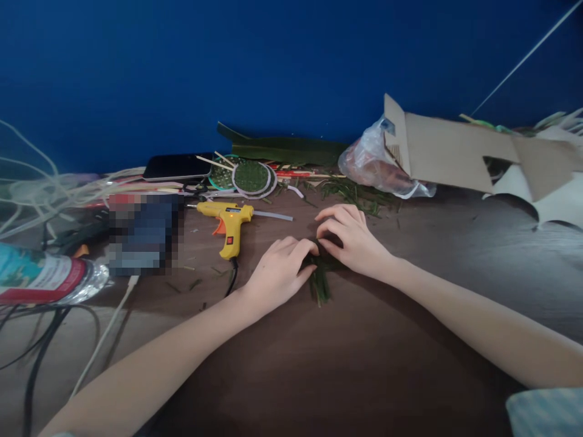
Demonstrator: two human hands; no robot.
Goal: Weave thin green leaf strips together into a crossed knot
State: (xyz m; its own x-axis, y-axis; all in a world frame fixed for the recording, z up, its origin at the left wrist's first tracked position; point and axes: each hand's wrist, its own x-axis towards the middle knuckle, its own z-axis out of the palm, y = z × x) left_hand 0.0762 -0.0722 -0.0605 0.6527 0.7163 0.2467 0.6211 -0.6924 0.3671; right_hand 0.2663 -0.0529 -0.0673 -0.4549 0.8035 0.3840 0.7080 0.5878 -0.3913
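A small bundle of green leaf strips (320, 285) hangs down between my hands at the middle of the table. My left hand (285, 267) pinches it near the top, thumb and fingertips close together. From the other side my right hand (348, 237) meets it with thumb and index finger nearly touching, its other fingers curled above. The fingertips hide the top of the bundle. Left of my hands lies a yellow glue gun (230, 221) with a glue stick poking out of its back.
Behind the glue gun are round woven green pieces (252, 179) and a black phone (177, 167). A long green leaf (286, 149) lies by the blue wall. Cardboard (455, 152) and a plastic bag (378, 161) stand back right. A bottle (40, 273) and cables fill the left.
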